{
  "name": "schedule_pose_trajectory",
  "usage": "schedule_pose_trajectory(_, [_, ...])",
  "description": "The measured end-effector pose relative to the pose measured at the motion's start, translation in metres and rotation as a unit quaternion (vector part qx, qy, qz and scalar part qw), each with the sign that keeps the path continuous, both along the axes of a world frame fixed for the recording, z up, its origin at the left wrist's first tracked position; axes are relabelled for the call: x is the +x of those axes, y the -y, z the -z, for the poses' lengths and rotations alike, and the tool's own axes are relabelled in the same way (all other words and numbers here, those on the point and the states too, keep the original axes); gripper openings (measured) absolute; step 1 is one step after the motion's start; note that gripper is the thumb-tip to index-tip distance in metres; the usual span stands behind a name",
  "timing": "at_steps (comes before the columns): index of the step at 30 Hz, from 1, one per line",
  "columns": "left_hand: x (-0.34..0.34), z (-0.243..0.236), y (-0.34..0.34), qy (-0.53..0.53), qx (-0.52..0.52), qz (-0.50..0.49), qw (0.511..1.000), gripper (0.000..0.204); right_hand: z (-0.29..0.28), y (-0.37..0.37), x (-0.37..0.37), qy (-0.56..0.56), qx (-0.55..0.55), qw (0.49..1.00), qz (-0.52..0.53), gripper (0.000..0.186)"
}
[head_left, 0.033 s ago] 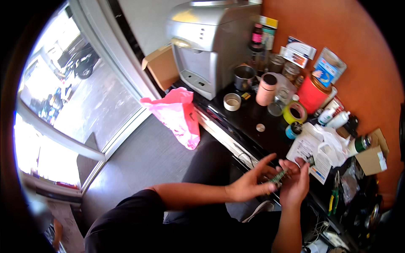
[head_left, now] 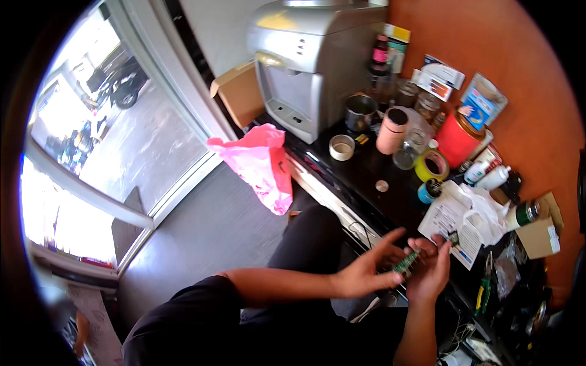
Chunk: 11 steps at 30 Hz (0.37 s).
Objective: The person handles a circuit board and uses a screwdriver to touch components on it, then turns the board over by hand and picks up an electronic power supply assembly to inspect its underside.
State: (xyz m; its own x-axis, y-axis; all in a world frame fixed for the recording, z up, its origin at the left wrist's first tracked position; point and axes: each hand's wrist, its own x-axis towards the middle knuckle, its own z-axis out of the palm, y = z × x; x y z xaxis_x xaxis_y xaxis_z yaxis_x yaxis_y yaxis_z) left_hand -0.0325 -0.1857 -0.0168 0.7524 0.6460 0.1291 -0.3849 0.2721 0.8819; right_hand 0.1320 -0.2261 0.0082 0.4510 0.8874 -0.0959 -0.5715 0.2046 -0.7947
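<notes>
My left hand (head_left: pixel 364 272) reaches in from the left, thumb and fingers closed about a narrow green circuit board (head_left: pixel 405 261). The board is tilted and lies close to the palm side of my right hand (head_left: pixel 429 272). That hand is half curled, palm up, with its fingers bent. At its fingertips shows a small dark green piece (head_left: pixel 453 237), too small to name; it seems pinched there. Both hands are above the near edge of the black counter (head_left: pixel 360 174). Just beyond them lies a printed white paper packet (head_left: pixel 444 210).
A silver water dispenser (head_left: pixel 299 73) stands at the back. Along the counter are a pink tumbler (head_left: pixel 391 131), a yellow tape roll (head_left: pixel 431 165), a red canister (head_left: pixel 459 140) and green-handled pliers (head_left: pixel 483 287). A pink plastic bag (head_left: pixel 262 165) hangs by the counter's left end.
The view has shifted slightly, so the counter things sit a little farther right. Both hands keep nearly the same pose, with the circuit board turned slightly between them.
</notes>
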Motion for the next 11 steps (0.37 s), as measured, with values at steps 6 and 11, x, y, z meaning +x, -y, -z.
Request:
schedule_pose_trajectory(6, [0.0, -0.013, 0.025, -0.112, 0.195, -0.054, 0.973, 0.119, 0.006, 0.007, 0.018, 0.026, 0.072, 0.996, -0.041, 0.039])
schedule_pose_trajectory(11, [-0.042, -0.011, -0.005, -0.068, 0.287, -0.149, 0.944, 0.09, 0.01, 0.035, 0.051, 0.086, 0.081, 0.989, -0.087, 0.039])
